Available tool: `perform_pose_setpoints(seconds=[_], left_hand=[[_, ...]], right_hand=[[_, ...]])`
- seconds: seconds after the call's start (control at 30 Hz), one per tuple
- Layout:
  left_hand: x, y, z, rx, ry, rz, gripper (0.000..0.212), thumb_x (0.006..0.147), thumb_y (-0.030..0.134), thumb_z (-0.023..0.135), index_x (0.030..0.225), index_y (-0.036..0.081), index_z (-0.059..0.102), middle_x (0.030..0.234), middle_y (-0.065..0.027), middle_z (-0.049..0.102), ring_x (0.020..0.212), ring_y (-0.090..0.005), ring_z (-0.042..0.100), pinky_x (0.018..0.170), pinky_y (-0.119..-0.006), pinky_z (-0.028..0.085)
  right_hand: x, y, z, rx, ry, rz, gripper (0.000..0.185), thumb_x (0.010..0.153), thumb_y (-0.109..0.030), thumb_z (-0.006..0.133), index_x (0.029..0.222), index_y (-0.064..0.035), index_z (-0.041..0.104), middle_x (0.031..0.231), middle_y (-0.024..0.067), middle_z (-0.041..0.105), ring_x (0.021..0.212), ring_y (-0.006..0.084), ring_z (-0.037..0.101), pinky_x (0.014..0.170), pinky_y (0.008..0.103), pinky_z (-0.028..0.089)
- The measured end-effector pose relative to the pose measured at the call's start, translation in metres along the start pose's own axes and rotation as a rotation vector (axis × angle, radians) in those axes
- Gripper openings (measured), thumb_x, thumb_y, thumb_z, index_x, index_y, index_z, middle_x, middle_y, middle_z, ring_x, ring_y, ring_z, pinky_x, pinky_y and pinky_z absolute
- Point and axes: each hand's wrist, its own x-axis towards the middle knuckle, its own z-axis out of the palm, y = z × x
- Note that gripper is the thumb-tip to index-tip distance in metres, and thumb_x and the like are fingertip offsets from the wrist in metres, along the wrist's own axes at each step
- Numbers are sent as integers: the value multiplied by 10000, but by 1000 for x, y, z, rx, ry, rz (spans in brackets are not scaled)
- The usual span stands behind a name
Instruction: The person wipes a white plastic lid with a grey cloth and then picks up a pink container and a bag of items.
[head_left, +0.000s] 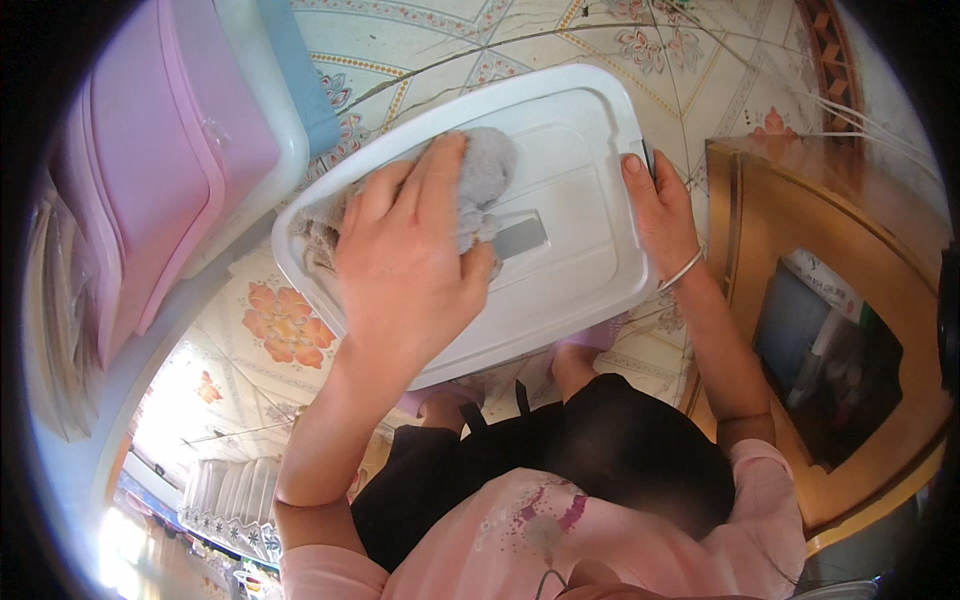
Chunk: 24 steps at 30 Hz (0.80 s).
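A white plastic storage-box lid (574, 262) with a raised rim is held tilted above my knees. My left hand (409, 232) presses a greyish fluffy cloth (486, 169) against the lid's recessed face, towards its left end. Part of the cloth sticks out past my fingertips, and a brownish, bunched part (321, 232) shows left of my hand. At the lid's right end, my right hand (660, 210) grips the rim with the thumb on top. A dark latch (649, 161) sits at that rim beside the thumb. Near the lid's middle is a grey rectangular patch (521, 238), partly covered by my left hand.
Pink plastic bins or lids (161, 150) stand at the left, next to a white-rimmed container (289, 112) and a blue panel (311, 82). A wooden cabinet (731, 225) with a glass pane stands close on the right. Patterned floor tiles (517, 45) lie beneath.
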Motion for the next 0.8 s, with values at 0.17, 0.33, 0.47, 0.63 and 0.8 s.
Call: perform_pose_setpoints(seconds=[0.17,0.33,0.47,0.63,0.8], left_hand=[[33,16,26,-192,104,126,539,631,95,623,1156,14,529,1060,-95,623,1021,-256,529,885,-370,413],[54,33,45,-293,161,199,570,651,113,626,1211,56,536,1040,-94,627,1019,-272,540,868,-383,420],[43,29,27,-147,17,93,575,638,149,664,1187,46,531,1097,-71,616,1032,-245,530,875,-360,417],[4,4,3,-1,-41,-20,618,630,168,680,1216,59,514,1119,-49,611,1008,-238,525,866,-359,417],[24,7,19,-141,47,92,580,630,150,661,1186,53,526,1098,-44,621,971,-240,526,859,-356,413]], right_hand=[[-1,-3,2,89,-32,33,344,941,-347,559,916,-5,535,785,14,554,729,70,472,634,245,429],[2,3,1,8,-25,-45,331,946,-332,552,933,-2,537,800,11,558,734,66,474,636,245,433],[-2,-3,7,48,-8,-12,331,949,-334,546,938,-4,541,800,12,557,741,66,472,649,240,428],[-3,-2,2,33,-19,29,343,954,-349,529,952,-7,549,818,6,560,757,69,475,666,231,423],[-4,-5,9,87,3,48,362,971,-362,486,966,-6,556,827,2,565,754,69,487,665,227,426]])
